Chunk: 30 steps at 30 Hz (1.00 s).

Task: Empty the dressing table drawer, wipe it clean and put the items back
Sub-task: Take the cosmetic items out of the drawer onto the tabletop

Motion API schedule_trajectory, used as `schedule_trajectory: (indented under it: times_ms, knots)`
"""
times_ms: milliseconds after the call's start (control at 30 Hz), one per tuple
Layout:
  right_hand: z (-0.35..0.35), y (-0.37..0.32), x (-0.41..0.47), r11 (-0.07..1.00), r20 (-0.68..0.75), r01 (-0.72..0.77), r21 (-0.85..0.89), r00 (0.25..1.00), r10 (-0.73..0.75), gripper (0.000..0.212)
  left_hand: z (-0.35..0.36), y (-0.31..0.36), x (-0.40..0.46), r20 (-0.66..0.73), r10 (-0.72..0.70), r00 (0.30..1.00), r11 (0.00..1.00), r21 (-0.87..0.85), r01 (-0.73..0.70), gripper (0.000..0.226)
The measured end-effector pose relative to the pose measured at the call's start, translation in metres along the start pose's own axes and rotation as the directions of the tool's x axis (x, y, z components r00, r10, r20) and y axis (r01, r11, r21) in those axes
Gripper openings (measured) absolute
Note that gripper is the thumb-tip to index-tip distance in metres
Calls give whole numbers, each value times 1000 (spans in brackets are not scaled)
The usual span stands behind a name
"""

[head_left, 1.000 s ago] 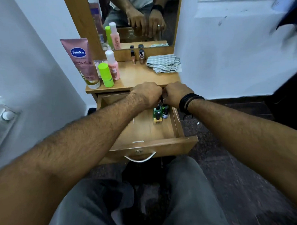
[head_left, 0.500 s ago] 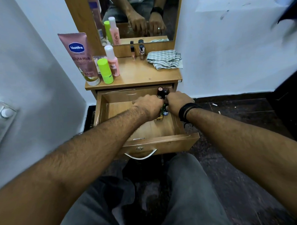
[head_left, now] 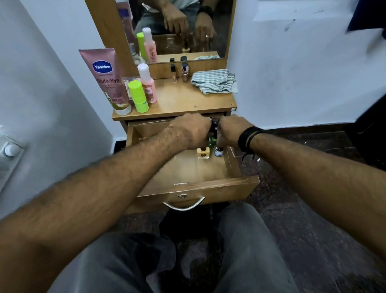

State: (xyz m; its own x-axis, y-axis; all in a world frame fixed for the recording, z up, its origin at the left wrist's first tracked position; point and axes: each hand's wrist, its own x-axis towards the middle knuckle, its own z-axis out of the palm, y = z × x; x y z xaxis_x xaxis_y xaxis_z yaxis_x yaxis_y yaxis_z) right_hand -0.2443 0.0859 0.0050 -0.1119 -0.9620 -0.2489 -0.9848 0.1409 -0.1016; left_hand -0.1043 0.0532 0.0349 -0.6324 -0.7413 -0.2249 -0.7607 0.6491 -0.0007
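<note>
The wooden drawer [head_left: 189,188] is pulled out below the dressing table top [head_left: 181,102]. Both my hands reach into its back right corner. My left hand [head_left: 192,131] is closed over a cluster of small bottles. A dark bottle [head_left: 214,125] and a green one [head_left: 212,140] show between my hands. My right hand [head_left: 231,131] has its fingers down on a small blue-labelled bottle [head_left: 218,151]. A small yellow bottle [head_left: 203,153] stands on the drawer floor just in front of my left hand. The rest of the drawer floor is bare wood.
On the table top stand a pink Vaseline tube [head_left: 109,83], a green bottle [head_left: 138,96], a pink bottle [head_left: 148,84], two small bottles [head_left: 179,72] by the mirror [head_left: 182,25] and a striped cloth [head_left: 214,81]. Walls close in on both sides. My knees are under the drawer front.
My hands have stayed together at the drawer's back right among the small bottles. The yellow and blue-labelled bottles, covered half a second ago, show again in front of my fingers.
</note>
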Motion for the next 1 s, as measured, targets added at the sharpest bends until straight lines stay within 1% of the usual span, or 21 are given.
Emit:
schedule_trajectory:
  times_ms: [133,233,300,400,500,600,767,867,1000]
  knots:
    - [-56,-5,-2,999,22,39,32,999,-39,15,-50,-16,2,-84,-4,996,999,51,9,23]
    - [-99,-11,7,991,-5,60,119,998,-59,15,-86,-31,12,-184,-43,982,997,56,54,21]
    - [-118,-17,19,982,-75,68,177,996,-55,16,-103,-41,22,-258,-97,961,992,54,114,20]
    - [-131,-25,46,958,-233,70,280,973,-3,16,-120,-54,38,-323,-171,931,974,90,210,24]
    - [-128,-34,73,951,-358,71,301,933,43,17,-123,-63,55,-372,-210,904,951,137,278,29]
    - [-118,-39,94,945,-408,78,318,911,63,18,-115,-68,70,-392,-254,884,935,133,328,27]
    - [-104,-41,122,957,-447,70,280,892,65,17,-97,-77,93,-381,-280,881,925,140,354,21]
    - [-98,-42,135,958,-445,63,279,893,71,17,-91,-84,104,-378,-278,883,925,144,353,23]
    - [-96,-46,146,968,-469,82,238,883,40,20,-88,-92,114,-351,-303,886,923,122,364,27]
